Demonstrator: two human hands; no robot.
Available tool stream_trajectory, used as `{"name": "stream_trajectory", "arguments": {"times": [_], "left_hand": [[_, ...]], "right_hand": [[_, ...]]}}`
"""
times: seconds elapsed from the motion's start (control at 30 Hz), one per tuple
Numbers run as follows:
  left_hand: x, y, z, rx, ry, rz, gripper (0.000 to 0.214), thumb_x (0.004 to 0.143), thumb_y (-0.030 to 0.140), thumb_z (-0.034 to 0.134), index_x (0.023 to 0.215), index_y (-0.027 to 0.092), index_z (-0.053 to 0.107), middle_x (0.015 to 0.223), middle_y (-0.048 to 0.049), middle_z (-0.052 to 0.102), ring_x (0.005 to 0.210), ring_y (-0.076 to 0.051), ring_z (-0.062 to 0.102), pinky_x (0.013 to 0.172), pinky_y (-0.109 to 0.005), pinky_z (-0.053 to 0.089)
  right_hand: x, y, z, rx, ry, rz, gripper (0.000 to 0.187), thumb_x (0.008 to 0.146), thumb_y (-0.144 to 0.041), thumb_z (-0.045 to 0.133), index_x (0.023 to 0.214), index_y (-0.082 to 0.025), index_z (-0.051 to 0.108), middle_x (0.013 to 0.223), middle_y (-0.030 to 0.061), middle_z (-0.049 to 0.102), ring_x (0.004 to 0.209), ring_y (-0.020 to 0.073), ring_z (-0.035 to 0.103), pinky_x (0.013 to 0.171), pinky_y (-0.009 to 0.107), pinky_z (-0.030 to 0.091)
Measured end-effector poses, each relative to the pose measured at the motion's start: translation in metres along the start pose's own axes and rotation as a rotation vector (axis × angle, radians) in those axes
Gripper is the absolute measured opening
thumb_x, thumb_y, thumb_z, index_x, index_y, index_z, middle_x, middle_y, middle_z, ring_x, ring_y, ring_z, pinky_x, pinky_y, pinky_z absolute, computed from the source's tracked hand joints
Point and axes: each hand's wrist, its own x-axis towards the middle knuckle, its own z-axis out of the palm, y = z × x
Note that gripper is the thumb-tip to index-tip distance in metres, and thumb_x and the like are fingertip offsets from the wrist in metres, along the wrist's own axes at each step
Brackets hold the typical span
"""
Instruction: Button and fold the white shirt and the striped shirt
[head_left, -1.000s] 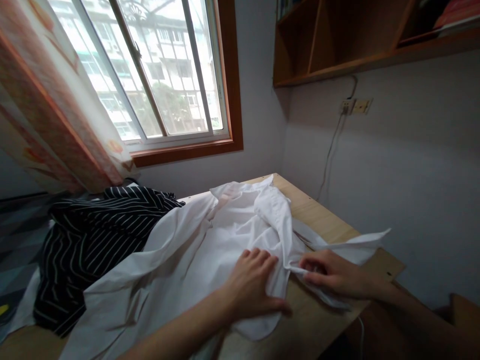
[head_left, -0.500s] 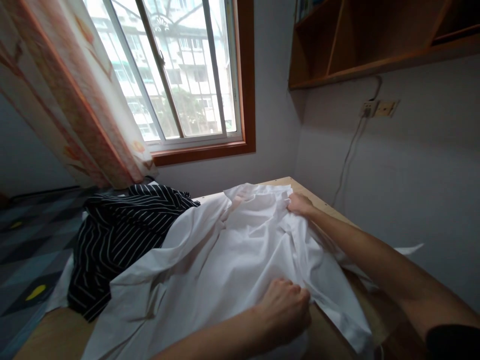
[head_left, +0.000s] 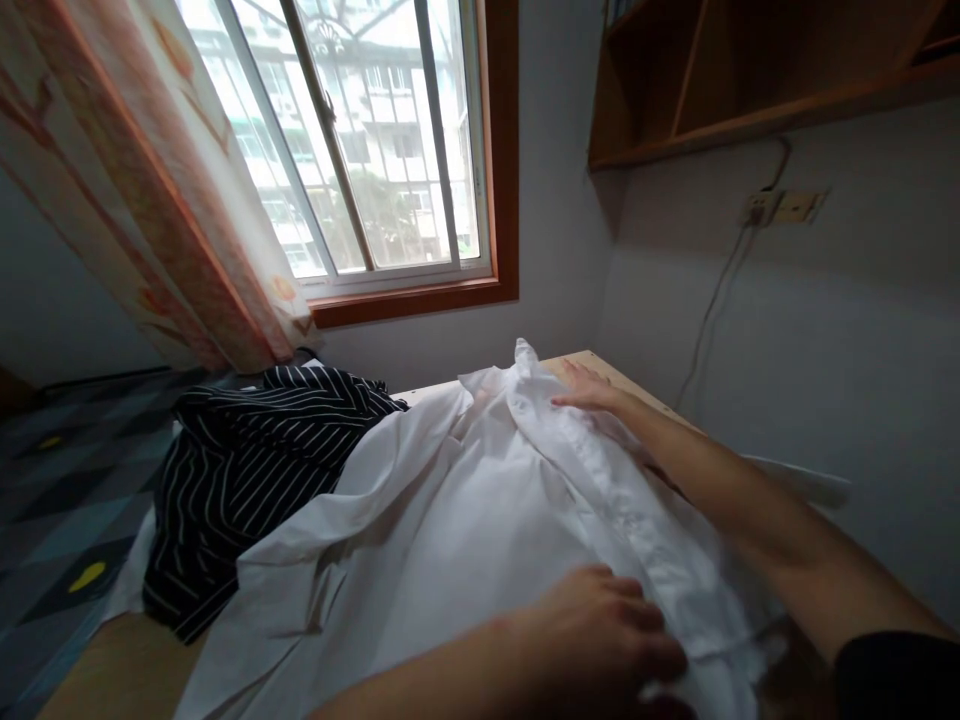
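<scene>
A white button-up shirt (head_left: 480, 510) lies spread over a light wooden tabletop, its collar end at the far side. One front panel with a row of buttons (head_left: 615, 500) runs along the shirt's right part. My right hand (head_left: 589, 385) rests by the collar end, fingers spread and nothing gripped. Nearer to me, my left hand (head_left: 607, 630) is over the lower part of the shirt, slightly blurred. Its fingers look loosely bent and a little apart; their tips against the cloth are partly hidden.
A black garment with white stripes (head_left: 255, 470) lies bunched left of the shirt. The wooden tabletop (head_left: 112, 665) shows at the near left. A window (head_left: 367, 150) and curtain (head_left: 217, 230) stand behind. A wooden shelf (head_left: 727, 125) and a plugged-in cable (head_left: 709, 310) are on the right.
The buttoned panel has swung over to lie flat on the shirt's right part. My right hand has let go of the collar edge and opened. My left hand has moved right and nearer, its fist loosened.
</scene>
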Motion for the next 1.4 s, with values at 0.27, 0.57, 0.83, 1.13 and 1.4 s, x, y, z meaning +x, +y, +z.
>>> {"name": "stream_trajectory", "arguments": {"times": [0.27, 0.57, 0.83, 1.13, 1.4], "left_hand": [[-0.022, -0.077, 0.016, 0.003, 0.041, -0.453, 0.069, 0.089, 0.059, 0.048, 0.147, 0.024, 0.036, 0.153, -0.0170, 0.032, 0.140, -0.037, 0.030, 0.109, -0.054, 0.030], [-0.032, -0.053, 0.017, 0.022, -0.028, -0.432, 0.078, 0.081, 0.062, 0.057, 0.147, 0.025, 0.037, 0.154, -0.0179, 0.032, 0.139, -0.041, 0.030, 0.107, -0.057, 0.031], [0.034, -0.182, -0.061, -0.445, 0.616, -0.924, 0.057, 0.080, 0.052, 0.066, 0.122, 0.015, 0.057, 0.106, -0.0146, 0.070, 0.091, -0.026, 0.066, 0.082, -0.034, 0.048], [0.106, -0.277, -0.075, -0.891, 0.736, -1.179, 0.038, 0.065, 0.026, 0.079, 0.094, 0.010, 0.061, 0.076, -0.0102, 0.066, 0.073, -0.025, 0.065, 0.063, -0.031, 0.049], [0.089, -0.292, -0.111, -0.944, 0.992, -0.858, 0.013, 0.087, 0.021, 0.054, 0.097, 0.014, 0.057, 0.072, -0.0026, 0.061, 0.072, -0.014, 0.062, 0.071, -0.023, 0.051]], "right_hand": [[-0.154, 0.040, 0.055, -0.121, 0.076, -0.100, 0.065, 0.090, -0.051, 0.049, 0.148, -0.025, 0.037, 0.156, 0.0136, 0.030, 0.141, 0.0350, 0.030, 0.111, 0.053, 0.025], [-0.237, 0.061, 0.071, -0.120, 0.014, -0.152, 0.056, 0.093, -0.053, 0.041, 0.142, -0.028, 0.046, 0.152, 0.0102, 0.038, 0.140, 0.0346, 0.032, 0.109, 0.059, 0.028], [-0.272, 0.005, 0.071, -0.077, 0.193, -0.148, 0.041, 0.080, -0.043, 0.063, 0.115, -0.021, 0.063, 0.117, 0.0150, 0.064, 0.110, 0.0349, 0.057, 0.095, 0.051, 0.043], [-0.266, 0.014, 0.069, 0.114, 0.050, -0.049, 0.026, 0.076, -0.011, 0.040, 0.087, -0.025, 0.059, 0.082, 0.0055, 0.068, 0.076, 0.0231, 0.067, 0.068, 0.034, 0.049], [-0.300, 0.066, 0.001, 0.384, 0.021, -0.149, 0.029, 0.074, -0.034, 0.055, 0.099, -0.045, 0.065, 0.088, 0.0038, 0.074, 0.079, 0.0320, 0.071, 0.063, 0.041, 0.057]]}}
